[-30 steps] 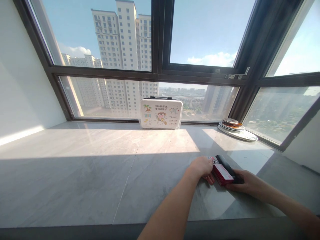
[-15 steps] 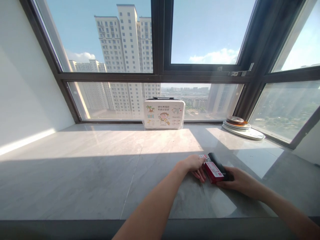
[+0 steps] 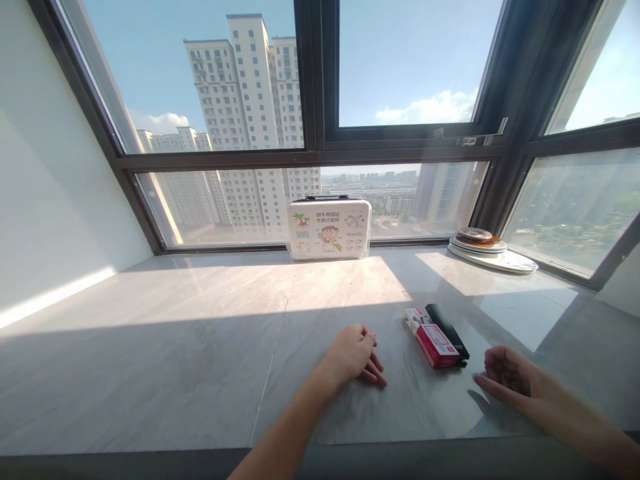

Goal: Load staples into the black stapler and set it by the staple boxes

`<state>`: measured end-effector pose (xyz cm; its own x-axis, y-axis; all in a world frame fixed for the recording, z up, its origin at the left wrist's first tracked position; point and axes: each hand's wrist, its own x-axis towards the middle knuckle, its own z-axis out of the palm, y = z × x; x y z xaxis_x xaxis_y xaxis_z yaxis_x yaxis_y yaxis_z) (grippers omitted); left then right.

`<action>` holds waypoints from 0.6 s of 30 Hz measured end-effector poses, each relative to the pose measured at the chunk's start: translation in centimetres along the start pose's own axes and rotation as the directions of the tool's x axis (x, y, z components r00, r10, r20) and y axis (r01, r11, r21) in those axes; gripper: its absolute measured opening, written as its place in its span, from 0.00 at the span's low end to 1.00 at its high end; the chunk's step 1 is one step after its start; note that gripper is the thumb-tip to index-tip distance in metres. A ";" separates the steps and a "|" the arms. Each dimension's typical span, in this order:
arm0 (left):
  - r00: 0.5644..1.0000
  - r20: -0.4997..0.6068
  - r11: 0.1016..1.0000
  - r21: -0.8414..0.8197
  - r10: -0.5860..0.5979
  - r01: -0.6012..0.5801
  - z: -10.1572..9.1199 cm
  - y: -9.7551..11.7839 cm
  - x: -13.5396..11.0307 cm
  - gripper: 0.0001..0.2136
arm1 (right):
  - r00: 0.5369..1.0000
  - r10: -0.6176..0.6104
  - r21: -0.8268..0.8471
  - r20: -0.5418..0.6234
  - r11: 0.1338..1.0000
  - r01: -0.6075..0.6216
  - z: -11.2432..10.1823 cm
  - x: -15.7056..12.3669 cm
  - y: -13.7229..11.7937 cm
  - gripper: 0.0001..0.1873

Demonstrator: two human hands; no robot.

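A small red and white box (image 3: 434, 344) lies on the grey marble-look sill, and a black stapler-like object (image 3: 449, 331) lies along its right side. What the black object is exactly, I cannot make out. My left hand (image 3: 356, 355) rests to the left of the box, apart from it, with loosely bent fingers and nothing in them. To the right of both things is my right hand (image 3: 510, 380), its thumb and curled fingers apart and holding nothing.
A white carry case (image 3: 329, 230) with cartoon prints stands upright against the window at the back. Toward the back right corner sits a stack of plates (image 3: 493, 255). The sill's front edge (image 3: 400, 440) runs below my hands. Dark window frames bound the back and right.
Both hands have let go of the red and white box and the black object. My left hand has drawn back leftward, my right hand rightward. The view has shifted slightly.
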<state>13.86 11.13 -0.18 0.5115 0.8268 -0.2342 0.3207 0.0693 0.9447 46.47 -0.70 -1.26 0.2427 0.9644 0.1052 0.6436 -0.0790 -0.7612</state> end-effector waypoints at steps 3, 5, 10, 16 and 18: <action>0.985 -0.170 1.000 -0.014 0.024 -0.027 -4.3 -1.9 -4.5 0.13 | 0.985 0.022 -0.017 0.169 1.000 -0.020 1.2 -2.0 -1.4 0.23; 0.944 -0.325 0.998 0.006 0.060 -0.062 -7.0 -3.1 -7.2 0.13 | 0.984 0.004 -0.066 0.177 0.998 0.008 3.2 -3.4 -3.8 0.23; 0.779 -0.446 0.814 0.564 0.440 -0.138 -9.7 -5.0 -11.1 0.13 | 0.893 -0.275 -0.025 0.355 0.953 0.303 10.3 -4.7 -12.1 0.13; 0.842 -0.273 0.535 0.845 0.466 -0.023 -8.6 -4.9 -10.6 0.22 | 0.893 -0.358 0.134 0.274 0.933 0.333 15.4 -2.3 -17.4 0.09; 0.852 -0.270 0.513 0.858 0.449 0.001 -8.6 -4.7 -10.4 0.23 | 0.910 -0.358 0.127 0.209 0.933 0.337 16.3 -1.7 -17.9 0.10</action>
<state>0.19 7.06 -0.23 0.3644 0.8860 0.2868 0.8496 -0.4424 0.2872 22.67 3.16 1.75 -0.1612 0.9587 0.2342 0.5899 0.2839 -0.7559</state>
